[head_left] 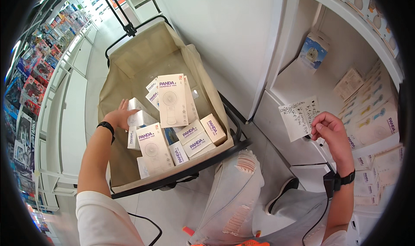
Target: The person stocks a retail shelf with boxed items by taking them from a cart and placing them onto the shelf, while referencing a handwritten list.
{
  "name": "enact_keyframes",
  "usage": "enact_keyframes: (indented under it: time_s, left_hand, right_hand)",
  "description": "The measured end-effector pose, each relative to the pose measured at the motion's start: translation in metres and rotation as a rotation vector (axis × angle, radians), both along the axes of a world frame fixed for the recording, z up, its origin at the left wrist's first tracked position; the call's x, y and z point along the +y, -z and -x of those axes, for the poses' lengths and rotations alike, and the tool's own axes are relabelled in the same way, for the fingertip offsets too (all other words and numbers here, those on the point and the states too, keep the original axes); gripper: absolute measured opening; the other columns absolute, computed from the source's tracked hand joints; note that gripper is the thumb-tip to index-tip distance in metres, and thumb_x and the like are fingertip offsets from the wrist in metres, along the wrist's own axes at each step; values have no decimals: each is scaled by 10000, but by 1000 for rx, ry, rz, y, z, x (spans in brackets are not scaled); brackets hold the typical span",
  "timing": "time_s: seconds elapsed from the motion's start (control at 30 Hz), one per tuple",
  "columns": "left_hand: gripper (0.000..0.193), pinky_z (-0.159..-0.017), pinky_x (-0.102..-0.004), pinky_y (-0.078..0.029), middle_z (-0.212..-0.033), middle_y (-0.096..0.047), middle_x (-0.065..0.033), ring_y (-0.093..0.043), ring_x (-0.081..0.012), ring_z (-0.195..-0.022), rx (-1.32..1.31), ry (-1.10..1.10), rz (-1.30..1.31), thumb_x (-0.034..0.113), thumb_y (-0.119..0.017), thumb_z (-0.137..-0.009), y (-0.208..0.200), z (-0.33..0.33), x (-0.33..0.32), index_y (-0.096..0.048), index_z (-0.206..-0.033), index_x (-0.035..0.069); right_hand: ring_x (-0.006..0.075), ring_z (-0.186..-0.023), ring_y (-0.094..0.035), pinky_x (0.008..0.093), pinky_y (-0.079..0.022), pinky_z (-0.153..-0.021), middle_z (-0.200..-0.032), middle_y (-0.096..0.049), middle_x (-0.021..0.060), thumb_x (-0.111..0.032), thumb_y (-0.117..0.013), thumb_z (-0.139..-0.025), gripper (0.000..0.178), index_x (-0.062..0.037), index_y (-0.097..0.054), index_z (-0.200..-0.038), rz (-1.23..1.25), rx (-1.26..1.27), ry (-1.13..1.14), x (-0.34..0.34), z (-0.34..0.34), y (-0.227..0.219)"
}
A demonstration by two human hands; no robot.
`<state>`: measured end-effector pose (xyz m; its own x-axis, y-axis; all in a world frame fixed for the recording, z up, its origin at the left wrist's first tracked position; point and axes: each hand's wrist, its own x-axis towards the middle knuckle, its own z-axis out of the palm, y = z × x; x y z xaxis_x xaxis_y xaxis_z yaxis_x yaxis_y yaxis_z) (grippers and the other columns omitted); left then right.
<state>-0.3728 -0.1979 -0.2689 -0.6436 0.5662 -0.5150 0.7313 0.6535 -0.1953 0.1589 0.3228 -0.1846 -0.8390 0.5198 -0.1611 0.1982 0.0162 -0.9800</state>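
My left hand [117, 115], fingers spread, rests against small white fan boxes [143, 118] at the left side of a beige fabric wagon [129, 64]. More white handheld fan boxes lie in the wagon: a tall one [170, 96] tilts on top, another [153, 148] leans nearer me, and small ones [197, 141] sit to the right. My right hand [332, 133] is closed at the edge of a handwritten paper note [299, 118], over the white shelf unit. A dark pen [321, 144] pokes out below its fingers; the exact grip is partly hidden.
White shelving [298, 79] on the right holds a blue box [314, 51] and rows of fan boxes [371, 120]. The wagon's black handle [129, 28] rises at the far end. Product racks [43, 73] line the left aisle. My shoe [283, 194] is beside the shelf base.
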Motion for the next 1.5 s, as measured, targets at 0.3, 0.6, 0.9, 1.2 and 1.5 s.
enact_keyframes:
  time_s: [0.3,0.6,0.9,1.2,1.5]
  left_hand:
    - [1148,-1188,-567,-327,-1592,-71,-414,-197,-591,-1455,-85,-5,-59,333,-955,-493,28,20,-9,-451,-1522,265]
    - [1133,-1180,-596,-292,-1545,-254,-394,-264,-597,-1414,39,-117,-93,461,-941,-491,35,19,-12,-487,-1487,170]
    - [1138,-1185,-492,-333,-1501,-387,-312,-344,-467,-1418,203,-252,-433,299,-902,-488,-86,-8,-3,-457,-1497,21]
    - [994,-1225,-504,-218,-1628,-269,-307,-224,-453,-1535,410,326,-753,177,-810,-465,-262,-204,82,-541,-1410,34]
    - [884,-1193,-525,-308,-1570,-320,-291,-313,-505,-1452,92,811,-683,217,-865,-410,-257,-370,319,-631,-1256,115]
  right_hand:
    - [122,-765,-622,261,-502,-744,-837,-652,38,-76,-579,-976,80,-24,-640,-978,-13,-50,2,4,11,12]
    - [106,-778,-612,260,-505,-730,-861,-646,19,-92,-583,-1001,85,-38,-649,-998,33,-16,-64,12,7,12]
    - [100,-779,-627,261,-530,-726,-880,-670,31,-141,-614,-989,143,-14,-666,-1028,-34,55,-59,10,-7,-3]
    - [224,-1010,-654,346,-555,-848,-1217,-607,141,-217,-759,-883,535,-10,-550,-1329,-293,189,-137,-30,-8,-20]
    - [480,-1305,-531,456,-497,-1058,-1591,-255,314,-190,-863,-780,1073,-83,-187,-1606,-725,252,-156,-46,-36,-32]
